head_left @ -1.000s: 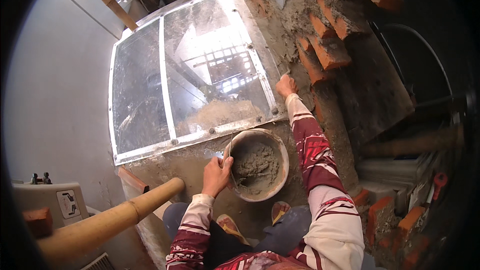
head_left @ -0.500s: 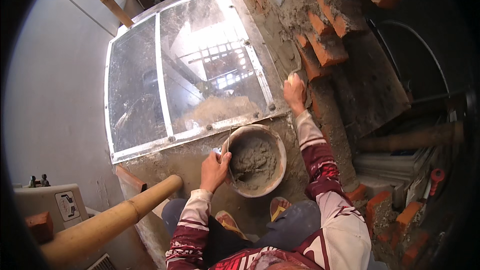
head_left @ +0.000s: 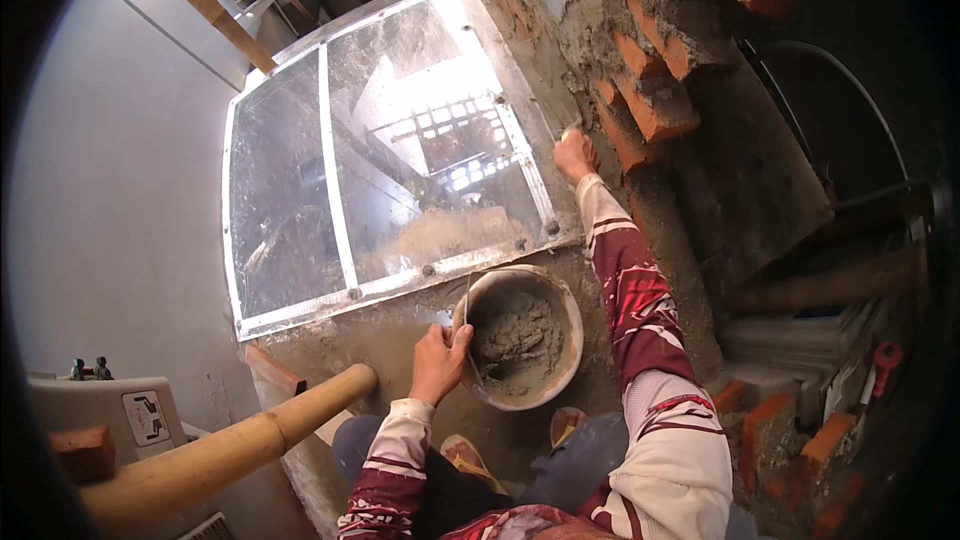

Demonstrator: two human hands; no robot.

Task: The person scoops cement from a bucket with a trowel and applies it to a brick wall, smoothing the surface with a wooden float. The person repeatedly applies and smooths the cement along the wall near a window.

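Note:
A round bucket (head_left: 574, 345) of wet grey mortar (head_left: 516, 335) stands in front of my feet. My left hand (head_left: 437, 364) is closed at its left side, pinching the thin wire handle (head_left: 468, 295) against the rim. Out ahead, my right hand (head_left: 576, 156) is wrapped round the pale grip of a trowel (head_left: 570, 133). The trowel's blade is mostly hidden. That hand is over the mortar-smeared strip between the framed clear panel (head_left: 335, 180) and the broken brickwork (head_left: 655, 110).
A thick bamboo pole (head_left: 235, 435) slants in at lower left, beside a beige appliance (head_left: 110, 405). Another bamboo pole (head_left: 200, 5) crosses the upper left. Jagged bricks (head_left: 770, 430) and a red-handled tool (head_left: 885, 365) are at lower right.
My right hand has moved slightly farther away and left along the strip, and less of the trowel shows. My left hand keeps its hold on the bucket handle. The whole view has shifted slightly.

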